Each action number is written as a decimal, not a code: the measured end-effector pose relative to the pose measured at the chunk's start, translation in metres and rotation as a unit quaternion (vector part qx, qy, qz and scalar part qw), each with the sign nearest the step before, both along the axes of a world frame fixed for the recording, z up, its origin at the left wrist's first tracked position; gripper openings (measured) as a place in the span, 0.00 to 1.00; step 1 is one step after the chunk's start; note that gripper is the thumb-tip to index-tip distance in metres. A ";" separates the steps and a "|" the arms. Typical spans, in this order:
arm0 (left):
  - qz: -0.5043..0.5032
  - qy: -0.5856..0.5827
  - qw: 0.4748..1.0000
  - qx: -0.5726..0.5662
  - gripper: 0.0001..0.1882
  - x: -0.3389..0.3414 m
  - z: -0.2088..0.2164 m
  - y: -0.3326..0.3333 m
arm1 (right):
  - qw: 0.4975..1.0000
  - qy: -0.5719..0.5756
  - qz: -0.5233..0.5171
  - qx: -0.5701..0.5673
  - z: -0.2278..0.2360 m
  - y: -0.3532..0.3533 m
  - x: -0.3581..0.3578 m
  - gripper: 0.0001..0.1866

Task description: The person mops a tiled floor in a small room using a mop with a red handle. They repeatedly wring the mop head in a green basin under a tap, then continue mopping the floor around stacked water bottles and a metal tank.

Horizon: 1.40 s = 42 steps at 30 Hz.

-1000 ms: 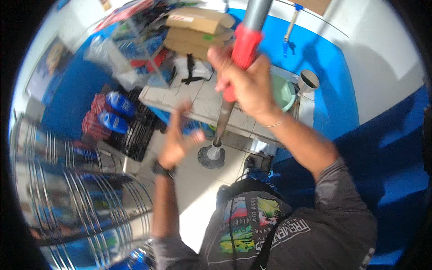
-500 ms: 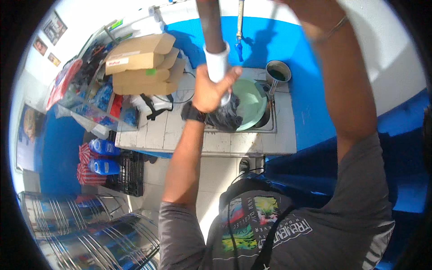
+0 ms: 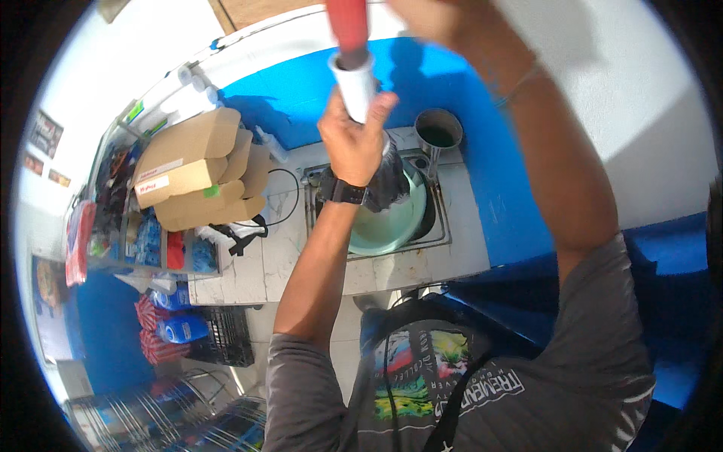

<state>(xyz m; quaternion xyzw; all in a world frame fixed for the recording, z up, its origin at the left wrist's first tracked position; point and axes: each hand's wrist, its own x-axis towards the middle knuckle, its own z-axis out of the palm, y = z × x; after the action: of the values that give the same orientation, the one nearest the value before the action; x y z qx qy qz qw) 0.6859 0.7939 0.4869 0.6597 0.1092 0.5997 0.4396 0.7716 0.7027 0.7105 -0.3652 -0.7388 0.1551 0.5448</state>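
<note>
My left hand [image 3: 352, 143], with a dark watch at the wrist, is wrapped round a short white tube [image 3: 352, 89] held upright over the sink. A red rod-like thing [image 3: 348, 26] with a darker lower end enters the tube's top; its upper part leaves the picture. Below my left hand hangs a dark, crumpled bundle [image 3: 388, 184], over a pale green basin [image 3: 384, 230] of cloudy liquid. My right hand [image 3: 433, 19] is raised at the upper edge, near the red thing. It is blurred and cut off, so its fingers and any hold are hidden.
The green basin sits in a metal sink [image 3: 444, 233] set in a tiled counter [image 3: 279, 260]. A metal pot with a handle [image 3: 438, 132] stands behind at the right. Cardboard boxes [image 3: 196, 169] lie at the left, above a glass case. Blue jugs [image 3: 183, 328] are on the floor beside a black crate [image 3: 230, 339].
The view has tilted upward. Where a brown shaft stood in the tube, a red part now shows just above its mouth. My right hand has moved left, closer to the rod.
</note>
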 end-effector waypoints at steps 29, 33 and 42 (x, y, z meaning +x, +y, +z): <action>-0.231 -0.061 0.969 -0.065 0.16 -0.012 -0.029 0.061 | 0.955 -0.074 -0.236 -0.164 -0.110 0.082 -0.024 0.29; -0.253 -0.088 0.960 -0.085 0.20 -0.014 -0.019 0.052 | 0.967 -0.058 -0.238 0.065 -0.108 0.089 -0.016 0.30; -0.232 -0.058 0.969 -0.053 0.30 -0.017 0.002 0.041 | 0.994 0.051 0.018 -0.090 -0.065 0.068 -0.009 0.19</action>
<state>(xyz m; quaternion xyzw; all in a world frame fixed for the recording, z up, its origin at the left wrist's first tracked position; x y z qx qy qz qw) 0.6684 0.8348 0.4889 0.6072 -0.0412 0.5115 0.6066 0.7625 0.7710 0.6454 -0.3913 -0.6993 0.2493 0.5438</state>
